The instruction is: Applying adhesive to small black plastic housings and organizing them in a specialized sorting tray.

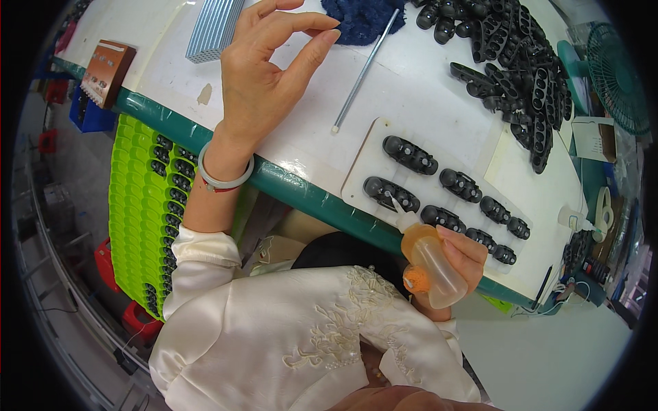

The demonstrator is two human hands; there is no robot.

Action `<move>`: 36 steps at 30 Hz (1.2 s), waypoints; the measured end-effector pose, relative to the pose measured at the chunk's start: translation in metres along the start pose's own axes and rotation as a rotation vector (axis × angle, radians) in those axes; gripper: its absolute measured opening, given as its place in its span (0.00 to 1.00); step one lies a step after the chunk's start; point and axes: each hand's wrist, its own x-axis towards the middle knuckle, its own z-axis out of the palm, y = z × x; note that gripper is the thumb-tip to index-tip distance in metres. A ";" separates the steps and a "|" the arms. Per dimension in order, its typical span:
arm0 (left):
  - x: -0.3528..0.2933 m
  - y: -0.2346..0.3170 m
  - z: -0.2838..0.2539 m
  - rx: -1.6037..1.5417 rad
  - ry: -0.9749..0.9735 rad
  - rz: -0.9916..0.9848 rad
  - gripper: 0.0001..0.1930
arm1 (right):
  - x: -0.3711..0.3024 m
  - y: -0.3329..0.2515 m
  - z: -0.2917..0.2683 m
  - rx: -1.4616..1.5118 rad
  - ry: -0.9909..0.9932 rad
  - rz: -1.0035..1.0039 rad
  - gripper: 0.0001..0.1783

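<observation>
My right hand [467,255] is wrapped round a translucent squeeze bottle [439,270] with amber contents at its neck and a small orange cap hanging beside it. The bottle's pale nozzle [406,218] points away from me, its thin tip at a black oval part [391,194] in the near row. That part sits with several like it in two rows on a white holding plate [360,168]. Over the table on the left, my left hand [264,75] is raised, thumb and forefinger tips pinched together. Anything between those tips is too small to make out.
A threaded rod [365,74] lies near a dark blue cloth [363,20]. Bundled metal rods [214,31] and a brown box [108,73] are to the left. Black parts [507,61] are heaped at the far right. Green trays [140,185] with black parts stand beside the table.
</observation>
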 end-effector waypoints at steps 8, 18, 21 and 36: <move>-0.001 0.003 0.000 -0.005 -0.007 -0.016 0.06 | 0.002 -0.002 0.000 -0.142 -0.032 0.022 0.23; 0.001 0.004 0.001 -0.020 -0.021 -0.008 0.06 | -0.020 0.003 -0.022 -0.008 0.086 0.031 0.18; -0.001 -0.001 0.001 -0.019 -0.022 -0.006 0.06 | -0.019 0.005 -0.026 0.100 -0.003 0.056 0.17; 0.001 0.000 0.004 -0.008 0.012 0.013 0.06 | -0.015 0.000 -0.023 -0.042 0.066 0.077 0.17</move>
